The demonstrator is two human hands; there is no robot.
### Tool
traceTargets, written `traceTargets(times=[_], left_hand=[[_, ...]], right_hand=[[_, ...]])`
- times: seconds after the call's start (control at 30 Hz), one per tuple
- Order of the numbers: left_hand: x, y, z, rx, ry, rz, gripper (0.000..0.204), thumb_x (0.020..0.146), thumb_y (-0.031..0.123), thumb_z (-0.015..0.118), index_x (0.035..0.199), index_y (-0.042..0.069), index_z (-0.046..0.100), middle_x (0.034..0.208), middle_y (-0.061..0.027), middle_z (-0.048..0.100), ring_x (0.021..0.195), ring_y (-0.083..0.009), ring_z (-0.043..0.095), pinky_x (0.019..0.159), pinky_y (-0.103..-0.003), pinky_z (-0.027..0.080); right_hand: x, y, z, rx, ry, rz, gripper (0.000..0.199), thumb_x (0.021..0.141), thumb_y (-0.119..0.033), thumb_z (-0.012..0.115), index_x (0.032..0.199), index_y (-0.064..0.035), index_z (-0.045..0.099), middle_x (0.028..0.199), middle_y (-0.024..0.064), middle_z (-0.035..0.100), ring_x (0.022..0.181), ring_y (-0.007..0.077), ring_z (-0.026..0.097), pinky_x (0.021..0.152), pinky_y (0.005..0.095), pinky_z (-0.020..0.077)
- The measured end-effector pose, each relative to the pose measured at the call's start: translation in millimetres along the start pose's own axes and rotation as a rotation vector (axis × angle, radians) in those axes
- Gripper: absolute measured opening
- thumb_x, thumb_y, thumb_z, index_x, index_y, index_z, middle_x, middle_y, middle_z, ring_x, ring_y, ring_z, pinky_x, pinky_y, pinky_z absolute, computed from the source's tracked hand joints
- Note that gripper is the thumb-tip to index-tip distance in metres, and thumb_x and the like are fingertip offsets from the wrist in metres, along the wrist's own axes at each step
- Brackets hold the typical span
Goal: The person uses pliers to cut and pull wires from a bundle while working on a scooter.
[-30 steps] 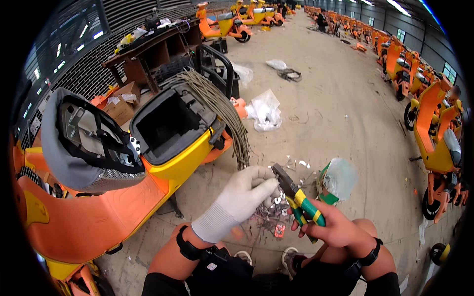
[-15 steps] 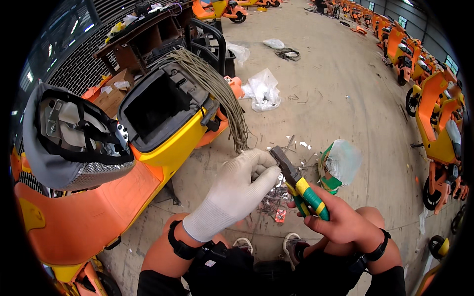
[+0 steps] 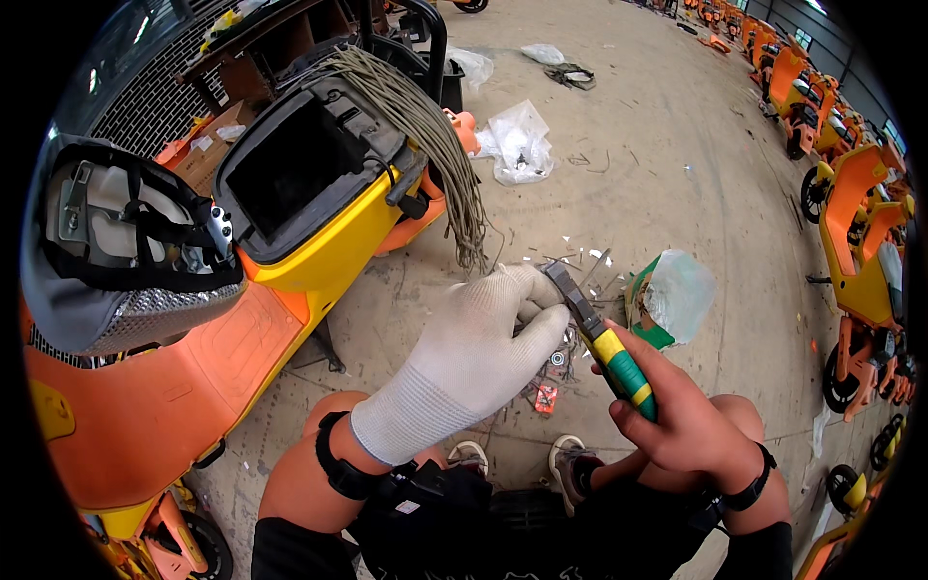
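Observation:
In a whitish knit glove, my left hand (image 3: 483,333) is closed, thumb and fingers pinched together. What it holds is too small or hidden to make out. My bare right hand (image 3: 681,416) grips a pair of pliers (image 3: 619,360) by handles wrapped in green and yellow. The dark metal jaws of the pliers are right beside my left fingertips. Beyond my left hand, a bundle of olive cords (image 3: 425,145) drapes over the open seat box (image 3: 300,179) of a yellow and orange scooter (image 3: 184,387).
A grey-lined seat (image 3: 126,251) is tipped up at the left. On the floor lie a green and clear plastic bag (image 3: 674,300), a white plastic bag (image 3: 522,140), a small red packet (image 3: 546,399) and scattered scraps. Parked scooters (image 3: 860,227) line the right side.
The view has shifted a little. The pliers' handles look closer together than before, and both hands stay joined at the jaws, slightly farther right in the picture.

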State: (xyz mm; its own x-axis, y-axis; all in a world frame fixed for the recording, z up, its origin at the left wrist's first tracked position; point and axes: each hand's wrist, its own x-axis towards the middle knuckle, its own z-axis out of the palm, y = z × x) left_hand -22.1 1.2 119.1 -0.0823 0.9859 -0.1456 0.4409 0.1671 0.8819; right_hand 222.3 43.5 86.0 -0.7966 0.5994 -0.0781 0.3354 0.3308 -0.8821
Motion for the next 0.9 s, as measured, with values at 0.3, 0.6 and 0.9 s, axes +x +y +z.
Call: traceTargets(times=[0.3,0.6,0.9], left_hand=[[5.7,-3.8,1.4,-0.27,-0.078,-0.111,0.026,0.097,0.017,0.063,0.108,-0.007,0.064,0.087,-0.0087,0.072,0.067,-0.0076,0.06,0.06,-0.023,0.049],[6.9,2.3,-5.6,-0.591,-0.27,-0.159,0.027,0.102,0.024,0.055,0.1,-0.001,0.065,0.082,-0.0026,0.065,0.066,-0.0084,0.056,0.058,-0.022,0.041],[1.7,4.0,-6.4,-0.452,-0.196,-0.092,0.025,0.101,0.021,0.057,0.105,-0.004,0.063,0.081,-0.0029,0.065,0.066,-0.0073,0.057,0.059,-0.022,0.044]], right_hand=[[0.8,1.5,-0.6,-0.01,0.052,0.024,0.07,0.089,0.005,0.057,0.155,-0.0049,0.035,0.125,0.0154,0.058,0.113,0.0255,0.061,0.096,0.0351,0.0488],[1.3,5.2,0.7,-0.351,0.229,-0.22,0.08,0.078,0.005,0.061,0.153,-0.0023,0.036,0.139,0.0251,0.051,0.123,0.0426,0.056,0.102,0.0419,0.0486],[3.6,3.0,3.2,-0.206,0.164,-0.204,0.074,0.085,0.005,0.059,0.154,-0.0023,0.033,0.132,0.0198,0.056,0.122,0.0357,0.057,0.105,0.0401,0.0444]])
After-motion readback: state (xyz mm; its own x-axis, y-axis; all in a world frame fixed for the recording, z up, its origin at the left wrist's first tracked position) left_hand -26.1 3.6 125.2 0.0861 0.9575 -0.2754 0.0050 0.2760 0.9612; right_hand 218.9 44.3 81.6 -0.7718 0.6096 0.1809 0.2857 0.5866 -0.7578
